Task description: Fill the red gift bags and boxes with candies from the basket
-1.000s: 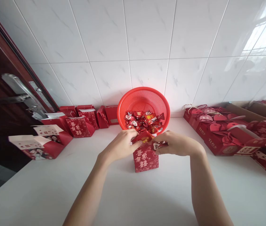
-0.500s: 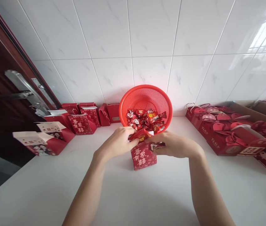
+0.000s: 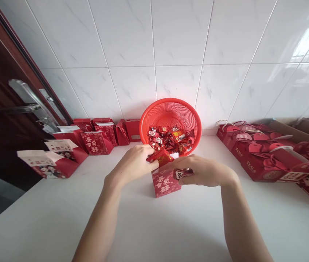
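Left hand [image 3: 136, 162] pinches red packet [image 3: 162, 157], right hand [image 3: 207, 171] wrapped candy [image 3: 180, 174]; likely light, slick, best gripped at edges.

The white tabletop [image 3: 149, 225] bears a basket [image 3: 171, 112] and red boxes [image 3: 167, 186].

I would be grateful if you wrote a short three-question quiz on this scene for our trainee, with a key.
1. True or false: the red box at the hands stands nearer the person than the red basket.
2. Multiple choice: what does the left hand hold?
A) scissors
B) a red packet
C) a pen
3. Fill the gap: a dark packet with white markings is in the person's ____.

Key: 1. True. 2. B. 3. right hand.
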The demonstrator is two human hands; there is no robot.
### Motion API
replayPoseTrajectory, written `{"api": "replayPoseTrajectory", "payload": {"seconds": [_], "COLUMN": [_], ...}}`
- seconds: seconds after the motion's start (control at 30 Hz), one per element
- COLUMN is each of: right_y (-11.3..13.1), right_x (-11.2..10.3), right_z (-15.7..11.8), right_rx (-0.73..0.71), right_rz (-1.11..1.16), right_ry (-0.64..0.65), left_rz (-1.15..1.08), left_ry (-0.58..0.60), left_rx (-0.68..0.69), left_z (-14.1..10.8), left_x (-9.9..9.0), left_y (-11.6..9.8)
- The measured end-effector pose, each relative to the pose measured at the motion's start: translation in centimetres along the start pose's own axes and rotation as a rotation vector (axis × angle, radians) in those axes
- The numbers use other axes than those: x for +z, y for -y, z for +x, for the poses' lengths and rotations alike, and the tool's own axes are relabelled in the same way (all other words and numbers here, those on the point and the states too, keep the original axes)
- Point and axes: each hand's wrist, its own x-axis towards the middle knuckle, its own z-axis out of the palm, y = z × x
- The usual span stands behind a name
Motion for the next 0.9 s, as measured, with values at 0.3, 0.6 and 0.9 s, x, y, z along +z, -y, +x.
{"api": "replayPoseTrajectory", "payload": {"seconds": [0.3,0.6,0.9], "right_y": [0.0,0.0,0.5], "right_x": [-0.5,-0.3,-0.3], "right_z": [-0.6,-0.5,-0.3], "right_rx": [-0.062,0.074,0.023], "right_rz": [0.082,-0.039,-0.047], "right_ry": [0.061,0.04,0.032], "left_rz": [0.142,0.167,0.08], "left_ry": [-0.002,0.071,0.047], "left_rx": [-0.034,0.032,-0.018], "left_z": [-0.4,0.6,1.0], "left_x": [-0.4,1.5,2.7], "left_y": [-0.5,-1.2,-0.6]}}
